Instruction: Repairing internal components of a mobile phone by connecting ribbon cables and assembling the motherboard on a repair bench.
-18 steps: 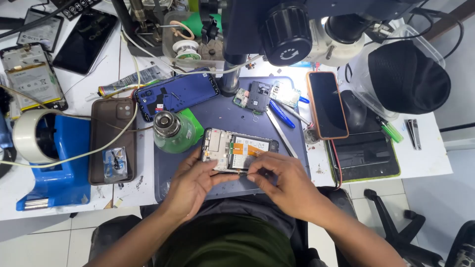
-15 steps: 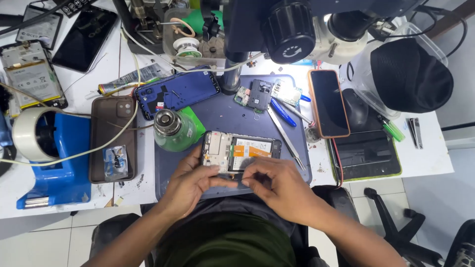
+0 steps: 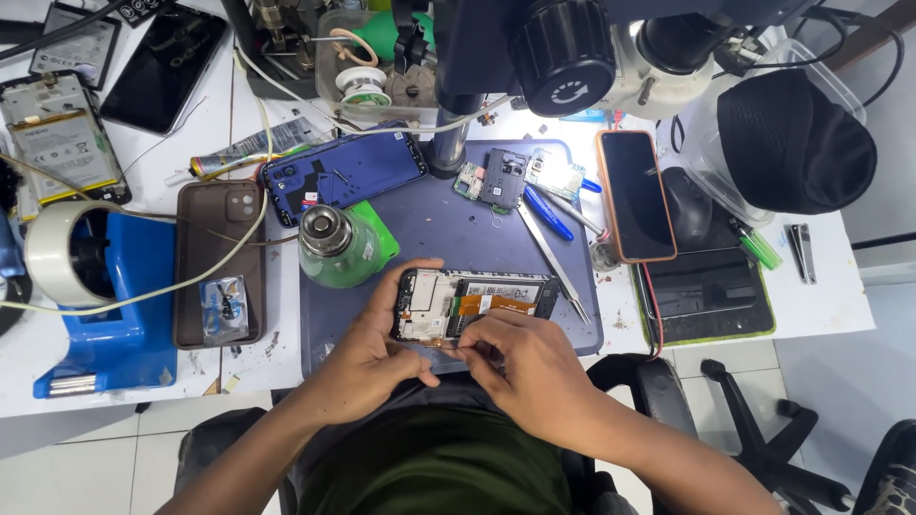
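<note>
Fingers (image 3: 405, 286) of left hand (image 3: 367, 358) grip opened phone (image 3: 474, 303); right hand (image 3: 530, 367) touching

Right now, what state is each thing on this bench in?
Opened phone: back off, insides showing, lying flat on the mat.
Left hand: gripping the phone's left end.
Right hand: fingertips at its lower edge.
Orange-cased phone: screen dark.
Blue back cover: detached.
Tape roll: on its dispenser.

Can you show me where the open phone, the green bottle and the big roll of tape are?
Open phone (image 3: 477, 303), head view: point on its exposed inner board.
Green bottle (image 3: 334, 250), head view: point on its body below the metal cap.
Roll of tape (image 3: 48, 262), head view: point on its pale outer band.
</note>
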